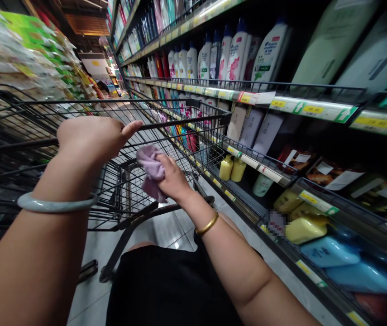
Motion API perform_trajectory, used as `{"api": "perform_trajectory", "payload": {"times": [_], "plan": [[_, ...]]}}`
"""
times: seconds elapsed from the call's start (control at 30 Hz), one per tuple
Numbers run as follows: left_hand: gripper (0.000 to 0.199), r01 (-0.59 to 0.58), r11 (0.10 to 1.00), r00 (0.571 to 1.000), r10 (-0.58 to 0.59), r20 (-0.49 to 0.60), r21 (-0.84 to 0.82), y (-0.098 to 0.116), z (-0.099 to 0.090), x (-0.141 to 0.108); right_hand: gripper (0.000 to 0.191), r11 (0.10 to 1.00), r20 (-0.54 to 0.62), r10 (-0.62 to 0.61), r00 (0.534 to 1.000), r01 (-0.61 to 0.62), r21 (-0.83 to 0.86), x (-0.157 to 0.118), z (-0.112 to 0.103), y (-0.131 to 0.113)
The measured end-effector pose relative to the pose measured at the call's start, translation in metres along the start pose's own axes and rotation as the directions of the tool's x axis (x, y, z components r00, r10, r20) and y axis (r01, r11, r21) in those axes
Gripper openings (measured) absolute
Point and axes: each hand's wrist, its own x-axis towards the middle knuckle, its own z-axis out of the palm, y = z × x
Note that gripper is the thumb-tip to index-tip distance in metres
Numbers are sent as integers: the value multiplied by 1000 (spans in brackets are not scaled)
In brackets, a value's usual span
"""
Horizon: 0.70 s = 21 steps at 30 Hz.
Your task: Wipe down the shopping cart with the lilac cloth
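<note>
My left hand [89,133], with a pale bangle on its wrist, is closed over the top bar of a black wire shopping cart [179,121]. Its thumb lies along the bar, and the other fingers are hidden behind the hand. Lower and to the right, my right hand [173,177] grips a crumpled purple cloth [150,170] in front of the cart's wire side. A gold bangle circles that wrist. Folds of the cloth hang below the fingers. The cart's basket shows bare wire mesh where it can be seen.
Along the right run shelves of shampoo bottles [237,52], with price strips [310,108] on their edges. Yellow and blue bottles [331,251] lie on the bottom shelf. Stacked packaged goods [26,50] line the left. Grey floor tiles [176,231] show beneath the cart.
</note>
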Motion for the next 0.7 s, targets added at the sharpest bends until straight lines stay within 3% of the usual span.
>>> {"api": "perform_trajectory", "payload": {"times": [0.07, 0.13, 0.23, 0.3, 0.37, 0.43, 0.5, 0.57, 0.63, 0.7], "plan": [[106, 9, 1000, 1000, -9, 8, -2, 0, 0, -1, 48, 999, -7, -34, 999, 34, -7, 2, -1, 6], [109, 16, 1000, 1000, -16, 18, -17, 1, -1, -3, 46, 997, -176, 77, 981, -74, 26, 9, -9, 19], [113, 4, 999, 1000, -4, 4, -44, 2, -2, -4, 46, 971, -396, 240, 886, -216, 106, 19, -19, 38], [112, -2, 999, 1000, 2, -1, -46, 2, -3, -4, 47, 967, -366, 256, 895, -236, 100, 19, -18, 42], [110, -2, 999, 1000, 3, 14, -40, 0, -3, -3, 47, 984, -213, 177, 961, -166, 68, 15, -12, 39], [107, -21, 999, 999, 23, 48, -37, -3, -5, -1, 47, 997, -93, 72, 993, -68, 43, 12, -9, 35], [102, -75, 996, 994, 78, 77, -39, -8, -7, -1, 47, 998, -123, 66, 990, -65, 14, 12, -13, 33], [96, -127, 992, 986, 128, 103, -20, -17, -10, -2, 47, 986, -242, 161, 957, -168, -10, 15, -24, 33], [90, -123, 992, 984, 119, 130, 27, -34, -9, -3, 47, 961, -320, 257, 912, -275, -12, 17, -31, 34], [87, -68, 997, 991, 63, 116, 47, -60, -2, -2, 49, 949, -296, 293, 909, -313, -24, 16, -29, 31]]}}
